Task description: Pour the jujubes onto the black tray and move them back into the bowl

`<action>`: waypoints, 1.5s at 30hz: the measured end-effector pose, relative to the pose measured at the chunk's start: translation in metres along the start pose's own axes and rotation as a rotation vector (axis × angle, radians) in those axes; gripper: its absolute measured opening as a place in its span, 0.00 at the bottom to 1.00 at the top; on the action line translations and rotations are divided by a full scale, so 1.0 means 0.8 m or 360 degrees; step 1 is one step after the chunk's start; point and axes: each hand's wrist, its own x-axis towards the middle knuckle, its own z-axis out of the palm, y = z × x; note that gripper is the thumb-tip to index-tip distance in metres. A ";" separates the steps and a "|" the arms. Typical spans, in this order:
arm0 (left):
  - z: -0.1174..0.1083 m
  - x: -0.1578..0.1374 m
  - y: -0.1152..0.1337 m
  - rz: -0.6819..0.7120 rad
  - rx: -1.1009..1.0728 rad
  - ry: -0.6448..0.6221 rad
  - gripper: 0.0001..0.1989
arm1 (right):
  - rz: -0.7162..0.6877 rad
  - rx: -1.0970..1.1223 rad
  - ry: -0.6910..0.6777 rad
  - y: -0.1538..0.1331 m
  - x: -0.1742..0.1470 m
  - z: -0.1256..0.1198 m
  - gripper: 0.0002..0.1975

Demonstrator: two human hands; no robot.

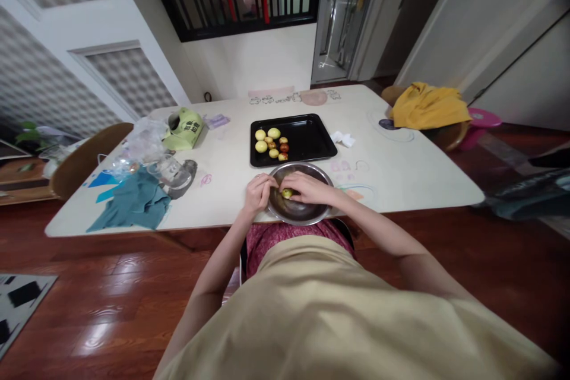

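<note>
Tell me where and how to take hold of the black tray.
Probably best by the raised rim at its two short ends, coming from left and right together. The black tray is wide and shallow and lies flat, and the metal bowl crowds its near long side. The round pieces cluster in its left half, so support that end more firmly.

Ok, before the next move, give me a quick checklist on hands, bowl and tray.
1. Right hand in contact with the green fruit in the bowl: ok.
2. Firm grip on that fruit: cannot tell, fingers partly hide it.
3. Left hand at the bowl: ok, by its left rim.
4. Bowl set well back from the table edge: not ok, it sits right at the near edge.
5. Other fruits inside the black tray: ok, grouped toward its left end.
</note>
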 end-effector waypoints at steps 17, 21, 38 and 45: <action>0.000 0.000 -0.001 -0.0023 -0.0023 -0.0010 0.28 | 0.0064 0.0065 0.0190 0.001 -0.009 -0.016 0.14; -0.001 0.001 -0.002 -0.0028 -0.0004 -0.0014 0.30 | 0.0164 0.0140 0.0547 0.000 -0.031 -0.029 0.11; -0.002 0.035 -0.059 -0.0414 0.0103 0.0230 0.15 | 0.0533 0.0208 0.1472 0.028 -0.099 0.016 0.22; 0.029 0.077 -0.128 -0.0249 0.0167 -0.0307 0.13 | 0.0495 0.0190 0.1440 0.023 -0.097 0.018 0.23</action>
